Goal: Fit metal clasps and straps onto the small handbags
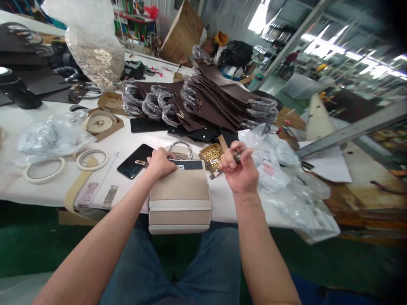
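Observation:
A beige box-shaped handbag (179, 190) stands at the table's front edge, just above my lap. Along its upper edge runs a dark strip (193, 165) with a small pale metal plate (180, 167) on it. My left hand (161, 163) grips the bag's upper left corner, its fingers close to that plate. Raised to the right of the bag, my right hand (240, 167) is closed around a small dark tool (238, 156), mostly hidden by the fingers. Metal-tipped straps stick out on both sides of the bag. Behind it, a wrapped ring-shaped handle (181, 146) shows.
A cardboard box of gold-coloured small parts (212, 153) sits beside my right hand. Left lie a black phone (135, 161) and tape rolls (92, 160). Dark brown bag panels (216, 97) with wrapped handles are piled behind. Clear plastic bags (286, 169) cover the right side.

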### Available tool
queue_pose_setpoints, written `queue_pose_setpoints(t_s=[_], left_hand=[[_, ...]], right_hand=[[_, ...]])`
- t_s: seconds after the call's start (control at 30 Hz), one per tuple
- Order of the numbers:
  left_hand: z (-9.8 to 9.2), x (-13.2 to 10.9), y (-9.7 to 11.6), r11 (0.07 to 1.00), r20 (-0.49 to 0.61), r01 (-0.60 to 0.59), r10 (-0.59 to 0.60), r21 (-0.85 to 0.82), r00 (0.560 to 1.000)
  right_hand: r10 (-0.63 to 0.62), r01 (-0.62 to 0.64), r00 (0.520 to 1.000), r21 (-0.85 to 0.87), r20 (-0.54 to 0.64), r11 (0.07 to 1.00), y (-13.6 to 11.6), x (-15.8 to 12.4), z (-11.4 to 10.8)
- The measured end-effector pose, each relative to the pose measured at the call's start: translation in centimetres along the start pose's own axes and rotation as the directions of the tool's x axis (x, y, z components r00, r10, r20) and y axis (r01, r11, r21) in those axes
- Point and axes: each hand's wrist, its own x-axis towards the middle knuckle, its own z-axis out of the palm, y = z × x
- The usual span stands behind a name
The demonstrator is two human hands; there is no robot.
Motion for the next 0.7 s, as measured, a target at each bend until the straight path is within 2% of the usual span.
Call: queue_pose_setpoints(t_s=[0.07,0.13,0.23,0.33,0.5,0.7], left_hand=[[0.1,0.0,0.0,1.000,-0.006,0.001,-0.001,-0.003,1.000],[0.3,0.1,-0.1,1.000,-0.021,0.001,-0.002,-0.012,1.000],[0.6,0.2,-0.2,0.999,-0.038,-0.004,0.002,-0.034,0.999],[0.9,0.2,-0.5,0.998,-0.046,-0.021,0.019,-0.051,0.999],[1.1,0.1,-0.6,0.998,-0.060,-0.020,0.016,-0.063,0.998],[1.5,0.1,-0.9,0.996,-0.070,-0.040,0.034,-0.086,0.997]], right_hand=[[0.079,-0.080,0.996,0.032,0.046,0.996,1.1,2.1,4.1],[0.088,-0.088,0.996,0.006,0.006,0.996,3.0,3.4,7.3],[0.051,-0.054,0.998,-0.071,-0.048,0.996,5.8,3.7,9.9],[0.039,-0.044,0.998,-0.134,-0.046,0.990,7.4,3.3,10.6],[0.043,-0.047,0.999,-0.194,-0.024,0.980,8.3,3.1,10.6],[0.048,-0.054,0.998,-0.152,-0.040,0.987,9.3,2.5,10.4]])
